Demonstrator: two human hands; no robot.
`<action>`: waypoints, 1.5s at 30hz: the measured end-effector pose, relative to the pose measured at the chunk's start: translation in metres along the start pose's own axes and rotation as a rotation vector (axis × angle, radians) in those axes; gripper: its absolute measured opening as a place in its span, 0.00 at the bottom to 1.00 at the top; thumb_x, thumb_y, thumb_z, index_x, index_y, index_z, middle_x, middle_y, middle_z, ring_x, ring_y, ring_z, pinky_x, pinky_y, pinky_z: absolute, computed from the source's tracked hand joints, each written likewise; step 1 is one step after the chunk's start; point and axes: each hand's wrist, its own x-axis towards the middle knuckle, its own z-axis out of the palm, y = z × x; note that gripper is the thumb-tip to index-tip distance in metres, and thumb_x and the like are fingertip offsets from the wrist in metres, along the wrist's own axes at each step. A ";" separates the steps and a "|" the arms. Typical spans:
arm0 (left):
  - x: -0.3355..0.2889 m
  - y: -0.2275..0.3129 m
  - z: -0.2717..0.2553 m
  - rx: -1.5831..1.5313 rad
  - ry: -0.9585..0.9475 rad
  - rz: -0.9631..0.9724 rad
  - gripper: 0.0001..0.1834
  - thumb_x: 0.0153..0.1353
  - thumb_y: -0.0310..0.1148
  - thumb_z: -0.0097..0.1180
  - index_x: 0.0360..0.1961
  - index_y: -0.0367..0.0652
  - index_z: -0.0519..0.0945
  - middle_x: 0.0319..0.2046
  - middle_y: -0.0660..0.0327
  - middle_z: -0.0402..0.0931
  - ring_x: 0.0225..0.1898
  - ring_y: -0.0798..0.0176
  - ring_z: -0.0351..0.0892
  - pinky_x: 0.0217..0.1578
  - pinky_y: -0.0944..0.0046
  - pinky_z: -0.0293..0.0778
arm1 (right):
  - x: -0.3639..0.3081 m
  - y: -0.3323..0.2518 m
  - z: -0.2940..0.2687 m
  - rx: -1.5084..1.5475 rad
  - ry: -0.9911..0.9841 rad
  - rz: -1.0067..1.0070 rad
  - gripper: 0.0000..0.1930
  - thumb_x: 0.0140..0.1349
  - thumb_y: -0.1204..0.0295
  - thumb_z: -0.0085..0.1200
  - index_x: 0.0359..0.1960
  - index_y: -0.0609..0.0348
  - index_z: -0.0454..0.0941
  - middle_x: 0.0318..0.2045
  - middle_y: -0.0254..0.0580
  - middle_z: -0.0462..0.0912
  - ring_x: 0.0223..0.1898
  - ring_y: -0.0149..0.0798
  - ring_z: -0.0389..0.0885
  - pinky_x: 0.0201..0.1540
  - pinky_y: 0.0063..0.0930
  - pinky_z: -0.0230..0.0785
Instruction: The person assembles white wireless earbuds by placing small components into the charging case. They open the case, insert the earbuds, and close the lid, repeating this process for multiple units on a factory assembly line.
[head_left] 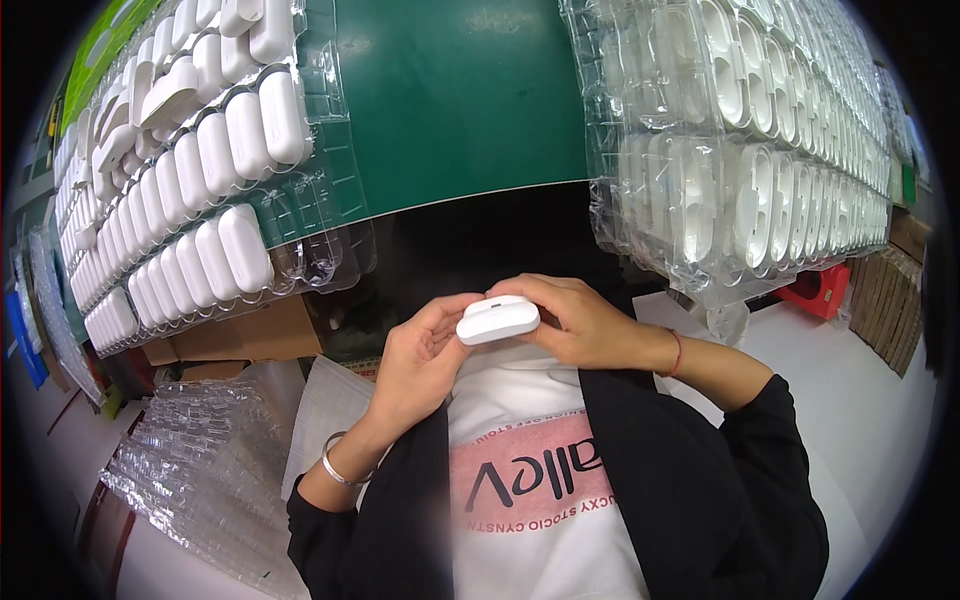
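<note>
Between my two hands, in front of my chest, is a small white plastic case (pixel 498 322) with rounded ends and a small dark slot on its upper face. My left hand (pixel 425 352) is closed on its left end, thumb along the near side. My right hand (pixel 570 318) grips the right end, fingers at the far side and thumb beneath. On the left, a clear tray (pixel 330 190) carries rows of similar white closed shells (pixel 245 245). To the right, stacked clear trays (pixel 660 160) hold rows of white hollow shells (pixel 755 205).
A green tabletop (pixel 450 110) lies ahead between the tray stacks. Under the left trays are a brown cardboard box (pixel 250 330) and a pile of clear plastic trays (pixel 200 460). A red bin (pixel 818 290) and stacked brown boards (pixel 885 310) stand at the right.
</note>
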 end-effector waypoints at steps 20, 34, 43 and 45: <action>0.024 0.025 -0.013 -0.042 -0.056 -0.055 0.22 0.77 0.43 0.42 0.47 0.30 0.78 0.31 0.55 0.81 0.28 0.66 0.82 0.33 0.69 0.78 | 0.016 -0.007 -0.012 0.988 -0.166 0.566 0.22 0.72 0.54 0.50 0.44 0.65 0.76 0.22 0.33 0.73 0.17 0.17 0.57 0.21 0.16 0.49; -0.021 0.031 -0.003 0.079 0.047 0.181 0.17 0.76 0.37 0.45 0.47 0.32 0.78 0.30 0.60 0.81 0.23 0.77 0.71 0.26 0.76 0.69 | -0.010 -0.035 -0.004 1.149 -0.284 0.582 0.25 0.74 0.55 0.46 0.52 0.70 0.73 0.24 0.40 0.77 0.17 0.22 0.62 0.17 0.17 0.51; -0.021 0.032 -0.003 0.143 0.015 0.087 0.15 0.69 0.33 0.58 0.51 0.32 0.78 0.37 0.60 0.84 0.34 0.75 0.78 0.31 0.75 0.74 | -0.013 -0.037 0.002 0.558 -0.128 0.412 0.20 0.73 0.54 0.49 0.45 0.61 0.79 0.22 0.30 0.76 0.19 0.19 0.64 0.21 0.19 0.53; -0.017 0.026 -0.005 0.106 -0.014 0.018 0.16 0.70 0.34 0.57 0.51 0.32 0.78 0.37 0.60 0.84 0.34 0.75 0.78 0.33 0.73 0.75 | -0.011 -0.030 0.001 0.378 -0.116 0.369 0.20 0.71 0.54 0.51 0.39 0.61 0.80 0.22 0.34 0.78 0.21 0.26 0.71 0.24 0.26 0.61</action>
